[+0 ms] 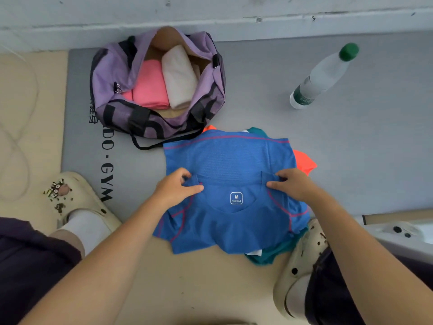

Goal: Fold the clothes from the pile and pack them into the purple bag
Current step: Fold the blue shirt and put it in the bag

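Note:
A blue shirt point(232, 160) with pink seams lies spread on the pile, its neck label facing up. My left hand point(174, 187) pinches the shirt at the left shoulder by the collar. My right hand point(293, 184) pinches the right shoulder. Under it show an orange garment point(304, 163) and a teal garment point(269, 256). The purple bag point(112, 66) stands unzipped at the back left, holding a folded pink piece point(150, 85) and a folded cream piece point(179, 76) side by side.
A grey gym mat point(351, 137) covers the floor under the bag and pile. A plastic water bottle point(321, 76) with a green cap stands at the back right. My feet in cream clogs point(79, 195) flank the pile. A white wall runs along the back.

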The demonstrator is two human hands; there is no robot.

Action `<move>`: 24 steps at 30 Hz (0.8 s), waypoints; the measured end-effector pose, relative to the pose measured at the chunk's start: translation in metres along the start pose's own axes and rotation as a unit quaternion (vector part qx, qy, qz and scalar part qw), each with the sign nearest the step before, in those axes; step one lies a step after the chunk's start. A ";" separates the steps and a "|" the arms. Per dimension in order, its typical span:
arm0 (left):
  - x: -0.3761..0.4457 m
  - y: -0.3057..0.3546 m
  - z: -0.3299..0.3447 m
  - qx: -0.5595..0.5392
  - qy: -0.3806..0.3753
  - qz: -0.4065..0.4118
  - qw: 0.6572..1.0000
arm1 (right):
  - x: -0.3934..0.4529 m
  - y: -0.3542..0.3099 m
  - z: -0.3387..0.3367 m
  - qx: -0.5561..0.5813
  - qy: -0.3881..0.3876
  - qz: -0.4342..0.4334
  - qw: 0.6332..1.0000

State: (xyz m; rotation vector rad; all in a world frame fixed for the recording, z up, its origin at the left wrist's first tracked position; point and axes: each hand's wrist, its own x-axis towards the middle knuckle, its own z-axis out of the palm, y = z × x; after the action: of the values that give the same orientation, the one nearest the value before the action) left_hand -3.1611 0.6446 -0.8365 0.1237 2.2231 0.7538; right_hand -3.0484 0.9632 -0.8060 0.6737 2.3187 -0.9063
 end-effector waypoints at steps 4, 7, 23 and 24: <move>-0.003 -0.003 -0.023 -0.041 -0.078 -0.012 0.996 | -0.010 0.003 -0.019 0.086 -0.033 0.031 0.995; -0.005 0.012 -0.046 -0.204 -0.052 0.011 0.978 | -0.014 -0.006 -0.037 0.323 -0.033 0.026 0.945; 0.057 0.037 -0.048 0.093 0.180 0.033 0.979 | 0.072 -0.032 -0.048 0.038 0.112 -0.031 0.993; 0.054 0.041 -0.043 0.122 0.186 0.029 0.975 | 0.075 -0.031 -0.045 0.034 0.112 -0.026 0.993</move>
State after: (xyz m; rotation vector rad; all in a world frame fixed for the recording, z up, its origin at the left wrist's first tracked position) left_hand -3.2345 0.6746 -0.8258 0.1816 2.6757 0.5662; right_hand -3.1356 0.9943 -0.8131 0.7813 2.5228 -0.9819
